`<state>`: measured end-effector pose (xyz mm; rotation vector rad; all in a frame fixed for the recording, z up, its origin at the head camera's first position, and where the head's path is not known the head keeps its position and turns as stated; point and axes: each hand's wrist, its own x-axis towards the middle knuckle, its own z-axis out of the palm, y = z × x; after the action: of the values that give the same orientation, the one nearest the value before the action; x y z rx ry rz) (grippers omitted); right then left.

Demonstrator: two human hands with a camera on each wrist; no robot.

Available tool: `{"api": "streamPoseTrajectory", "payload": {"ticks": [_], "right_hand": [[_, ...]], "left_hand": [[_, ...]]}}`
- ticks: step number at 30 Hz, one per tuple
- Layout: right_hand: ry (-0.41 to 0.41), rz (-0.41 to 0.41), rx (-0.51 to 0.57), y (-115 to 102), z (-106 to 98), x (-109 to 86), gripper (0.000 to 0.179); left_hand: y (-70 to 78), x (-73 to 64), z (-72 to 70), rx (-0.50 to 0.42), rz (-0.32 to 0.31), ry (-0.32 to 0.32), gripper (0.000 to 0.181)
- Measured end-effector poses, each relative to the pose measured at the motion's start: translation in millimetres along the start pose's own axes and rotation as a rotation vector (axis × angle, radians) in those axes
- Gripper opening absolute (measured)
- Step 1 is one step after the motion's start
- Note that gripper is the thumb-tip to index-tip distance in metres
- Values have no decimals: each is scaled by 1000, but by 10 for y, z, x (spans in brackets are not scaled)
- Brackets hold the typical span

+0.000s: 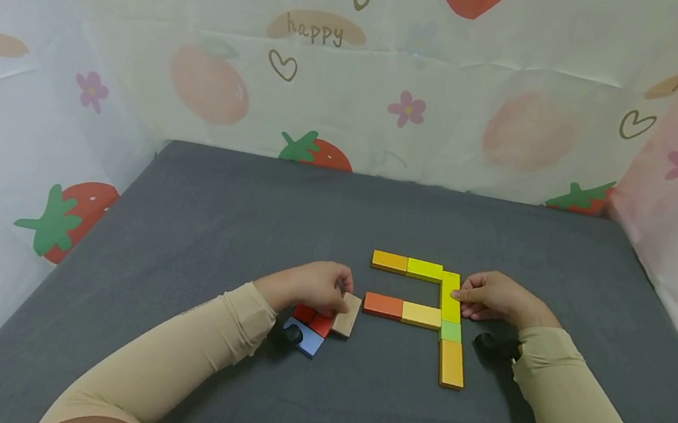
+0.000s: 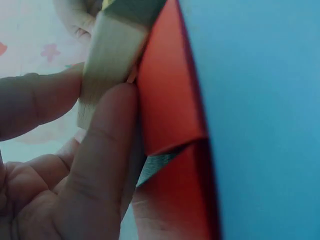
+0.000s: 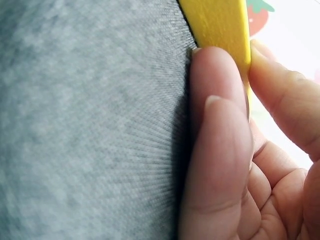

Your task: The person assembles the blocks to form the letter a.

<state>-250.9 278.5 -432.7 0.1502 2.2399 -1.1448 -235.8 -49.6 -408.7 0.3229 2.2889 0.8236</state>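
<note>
My left hand (image 1: 318, 286) pinches a plain wooden block (image 1: 345, 319) between thumb and fingers; in the left wrist view the block stands beside two red blocks. Those red blocks (image 1: 321, 325) lie against a blue block (image 1: 308, 344), partly hidden by the hand and wrist camera. Over to the right, my right hand (image 1: 495, 298) holds the outer edge of a yellow block (image 1: 448, 297), the thumb on its top and fingertips along its side. A green block (image 1: 450, 332) and an amber block (image 1: 451, 364) continue that column downward.
Two rows run left from the column: an orange block (image 1: 390, 261) with a bright yellow one (image 1: 424, 270), and a red-orange block (image 1: 383, 306) with a pale yellow one (image 1: 421, 315). A grey cloth (image 1: 250, 208) covers the table; a printed curtain (image 1: 365, 102) hangs behind.
</note>
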Motion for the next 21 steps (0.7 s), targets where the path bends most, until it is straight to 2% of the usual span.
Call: {"api": "streamPoseTrajectory", "payload": {"ticks": [6,16,21], "right_hand": [[3,0,5,8,-3,0,21],[1,-5,-2,-3,6,-3,21],[-4,-7,-3,0,4,-3,22]], "left_hand": [[-19,18,9,13,25,20,18],[-15,33,30,19,-57,14,12],[-3,26,20,69,-47,25,12]]}}
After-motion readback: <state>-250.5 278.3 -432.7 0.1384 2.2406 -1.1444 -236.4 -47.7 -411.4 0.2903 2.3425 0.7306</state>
